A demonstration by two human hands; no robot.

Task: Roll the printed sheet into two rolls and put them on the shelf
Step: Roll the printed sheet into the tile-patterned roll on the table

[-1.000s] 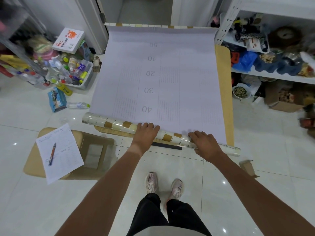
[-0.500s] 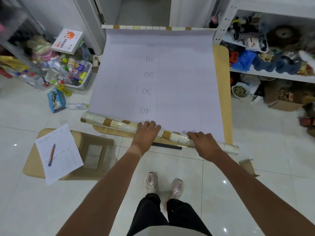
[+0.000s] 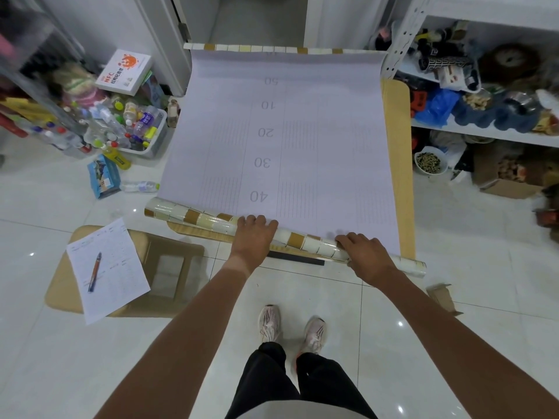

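Observation:
The printed sheet (image 3: pixel 302 131) lies white side up on a wooden table (image 3: pixel 399 146), with numbers 10 to 50 running down its middle. Its near end is wound into a tile-patterned roll (image 3: pixel 187 214) that lies slanted across the table's front edge. My left hand (image 3: pixel 252 240) grips the middle of the roll, fingers curled over its top. My right hand (image 3: pixel 367 257) grips it nearer the right end. The sheet's far end (image 3: pixel 272 49) curls up, showing the tile print. The white shelf (image 3: pixel 484 134) stands at the right, crowded with things.
A bin of bottles (image 3: pixel 130 131) and loose items sit on the floor at the left. A low stool carries a paper form (image 3: pixel 106 267) with a pen. A black strip (image 3: pixel 299 257) lies under the roll. A bowl (image 3: pixel 429 161), a cardboard box (image 3: pixel 505 182) and a scrap (image 3: pixel 443 297) sit at the right.
Both hands stay on the roll, which has crept slightly further along the sheet toward the 40 mark. The view has shifted a little.

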